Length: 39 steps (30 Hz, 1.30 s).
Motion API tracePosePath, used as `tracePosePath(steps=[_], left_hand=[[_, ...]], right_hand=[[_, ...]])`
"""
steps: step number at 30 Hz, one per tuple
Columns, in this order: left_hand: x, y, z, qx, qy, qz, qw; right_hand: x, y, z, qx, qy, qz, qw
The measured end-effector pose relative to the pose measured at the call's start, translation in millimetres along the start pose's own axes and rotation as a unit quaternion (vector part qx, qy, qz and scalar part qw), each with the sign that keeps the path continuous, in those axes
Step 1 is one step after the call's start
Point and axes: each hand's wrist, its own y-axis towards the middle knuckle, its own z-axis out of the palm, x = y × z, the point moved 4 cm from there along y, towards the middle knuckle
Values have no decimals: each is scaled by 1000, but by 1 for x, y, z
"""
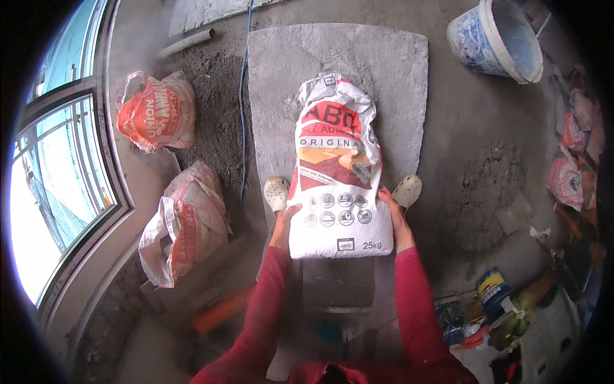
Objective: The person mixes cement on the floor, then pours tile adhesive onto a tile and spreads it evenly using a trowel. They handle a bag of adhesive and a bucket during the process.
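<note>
Between my two hands is a large white and red paper sack of tile adhesive (pixel 336 169), its crumpled top pointing away from me. My left hand (pixel 282 225) grips the sack's lower left side, thumb toward the printed front. On the opposite side my right hand (pixel 398 221) clasps the lower right edge, the fingers partly hidden behind the sack. The sack is in front of a grey board (pixel 396 83) on the floor; whether it rests there or hangs just above, I cannot tell. My light speckled clogs (pixel 276 192) show on either side of it.
Two opened orange and white sacks, a far one (pixel 157 110) and a nearer one (pixel 185 224), stand left by the window (pixel 64 173). A blue cable (pixel 243 121) runs beside the board. A stained bucket (pixel 473 38) leans far right; tubs (pixel 492 294) and debris lie at lower right.
</note>
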Motion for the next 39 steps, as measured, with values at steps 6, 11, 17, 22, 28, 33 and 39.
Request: tracePosePath(steps=[6,11,17,22,28,33,39], left_hand=[[-4,-9,-6,33,-5,-6,999],[-3,29,-3,132,-18,-75,988],[55,64,-60,38,6,-135,990],[73,81,-77,67,4,-122,990],[34,28,-57,50,136,5,989],[-6,-32,-31,73,125,32,989],[-32,-77,-7,61,111,127,984]], right_hand=[[-3,-28,-1,2,14,-9,1000],[-27,1,-4,62,116,11,991],[-104,27,-45,-53,72,96,991],[-118,39,-50,-23,63,65,996],[-95,4,-38,-14,-6,33,999],[-69,-40,-18,2,-16,-36,999],[-21,-77,12,12,-91,-101,991]])
